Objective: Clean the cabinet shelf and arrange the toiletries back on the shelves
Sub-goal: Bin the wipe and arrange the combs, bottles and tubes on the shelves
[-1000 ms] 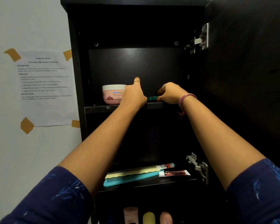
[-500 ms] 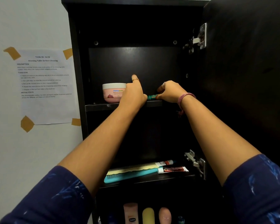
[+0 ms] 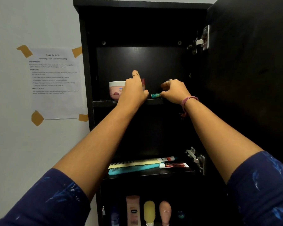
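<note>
Risk first: small green tube point(image 3: 155, 95) lying at front edge of top shelf point(image 3: 104, 103), could roll off if let go carelessly. Right hand point(image 3: 173, 92) pinching its right end. Left hand point(image 3: 132, 93) curled round a reddish item, mostly hidden, just beside pink cream jar point(image 3: 115, 90) near shelf's left end. Knock possible there. Tube: short, teal-green, label unreadable.
</note>
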{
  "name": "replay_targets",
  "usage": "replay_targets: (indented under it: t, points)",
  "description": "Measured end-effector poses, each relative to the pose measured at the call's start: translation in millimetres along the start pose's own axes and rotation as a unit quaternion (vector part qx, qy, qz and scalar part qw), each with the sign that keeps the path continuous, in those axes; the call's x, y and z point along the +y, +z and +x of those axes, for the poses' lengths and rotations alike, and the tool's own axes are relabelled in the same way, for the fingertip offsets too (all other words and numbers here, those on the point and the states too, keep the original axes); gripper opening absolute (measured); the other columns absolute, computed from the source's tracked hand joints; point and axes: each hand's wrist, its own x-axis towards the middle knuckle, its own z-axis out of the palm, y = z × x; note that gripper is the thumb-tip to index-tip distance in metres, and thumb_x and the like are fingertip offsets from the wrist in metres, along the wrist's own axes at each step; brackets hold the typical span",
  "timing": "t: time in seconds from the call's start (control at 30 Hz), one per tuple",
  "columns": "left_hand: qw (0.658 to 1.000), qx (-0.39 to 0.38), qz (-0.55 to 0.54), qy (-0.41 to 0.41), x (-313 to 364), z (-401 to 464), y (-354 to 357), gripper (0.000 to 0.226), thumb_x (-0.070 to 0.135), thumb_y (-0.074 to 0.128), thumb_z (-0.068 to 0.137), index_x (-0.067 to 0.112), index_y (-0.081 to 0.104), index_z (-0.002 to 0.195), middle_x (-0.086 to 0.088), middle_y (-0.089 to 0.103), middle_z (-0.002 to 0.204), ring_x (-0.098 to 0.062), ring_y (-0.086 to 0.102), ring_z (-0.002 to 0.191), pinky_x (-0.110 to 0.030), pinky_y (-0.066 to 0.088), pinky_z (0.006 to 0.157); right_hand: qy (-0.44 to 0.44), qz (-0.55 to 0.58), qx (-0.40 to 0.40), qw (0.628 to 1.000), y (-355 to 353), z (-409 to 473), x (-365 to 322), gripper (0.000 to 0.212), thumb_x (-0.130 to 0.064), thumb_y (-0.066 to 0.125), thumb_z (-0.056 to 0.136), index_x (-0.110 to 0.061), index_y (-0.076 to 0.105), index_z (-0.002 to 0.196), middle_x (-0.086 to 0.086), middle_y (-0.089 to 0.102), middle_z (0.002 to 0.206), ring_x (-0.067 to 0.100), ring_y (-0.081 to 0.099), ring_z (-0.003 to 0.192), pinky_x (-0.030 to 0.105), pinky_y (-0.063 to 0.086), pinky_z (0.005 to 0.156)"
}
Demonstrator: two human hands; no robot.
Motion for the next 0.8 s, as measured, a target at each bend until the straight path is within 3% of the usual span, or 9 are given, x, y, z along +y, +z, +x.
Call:
replay_targets:
  t: [0.17,0.23,0.33,0.43,0.57,0.7,0.8]
  points:
    - [0.997,0.061,-0.017,0.053,-10,-16,-16,0.055,0.023,0.061,0.086,0.01,0.035,0.133,-0.011,0.061,0.111,-0.024,0.061,0.1,-0.036,0.052,0.085,-0.017,0.11,0.156,0.981,0,-18,5,0.035,-0.011,0.058,0.085,-0.009,0.061,0.12,0.01,0.06,0.122,0.018,0.058,0.112,0.025,0.045,0.1]
    - [0.995,0.064,-0.026,0.069,-15,-28,-24,0.05,0.024,0.059,0.087,0.01,0.04,0.131,-0.009,0.061,0.111,-0.022,0.061,0.099,-0.04,0.053,0.088,-0.002,0.152,0.22,0.964,-3,-36,4,0.031,-0.01,0.057,0.085,-0.011,0.063,0.116,0.008,0.059,0.119,0.015,0.059,0.108,0.017,0.044,0.092]
    - [0.991,0.077,-0.051,0.092,-24,-54,-34,0.039,0.024,0.057,0.088,0.012,0.048,0.124,-0.008,0.062,0.11,-0.02,0.062,0.098,-0.034,0.054,0.086,0.023,0.184,0.292,0.938,-8,-79,2,0.027,-0.011,0.055,0.086,-0.013,0.065,0.112,0.004,0.058,0.116,0.008,0.057,0.1,-0.002,0.038,0.077]
    - [0.989,0.082,-0.076,0.094,-42,-92,-37,0.034,0.026,0.054,0.088,0.012,0.054,0.119,-0.007,0.064,0.107,-0.019,0.063,0.094,-0.032,0.055,0.082,0.036,0.184,0.348,0.919,-8,-142,2,0.027,-0.012,0.055,0.086,-0.014,0.066,0.11,0.003,0.058,0.114,0.007,0.056,0.1,0.0,0.039,0.083]
    - [0.991,0.046,-0.101,0.075,-74,-150,-36,0.032,0.027,0.053,0.088,0.015,0.055,0.117,-0.001,0.065,0.094,-0.016,0.063,0.082,-0.038,0.056,0.076,0.087,0.124,0.391,0.908,4,-239,2,0.028,-0.012,0.055,0.087,-0.014,0.063,0.114,0.006,0.056,0.118,0.013,0.053,0.11,0.0,0.031,0.088]
    - [0.991,-0.017,-0.127,0.044,-102,-217,-37,0.031,0.025,0.053,0.089,0.014,0.054,0.118,-0.002,0.064,0.098,-0.014,0.062,0.083,-0.032,0.056,0.076,0.126,0.016,0.421,0.898,12,-331,-6,0.038,-0.012,0.057,0.086,-0.011,0.056,0.124,0.013,0.051,0.125,0.025,0.049,0.114,-0.004,0.018,0.093]
    - [0.989,-0.061,-0.136,0.013,-120,-265,-42,0.03,0.024,0.054,0.089,0.015,0.056,0.117,-0.001,0.064,0.1,-0.015,0.063,0.086,-0.034,0.057,0.079,0.14,-0.058,0.472,0.868,5,-387,-14,0.046,-0.011,0.059,0.084,-0.004,0.05,0.129,0.019,0.047,0.131,0.029,0.045,0.118,0.0,0.011,0.101]
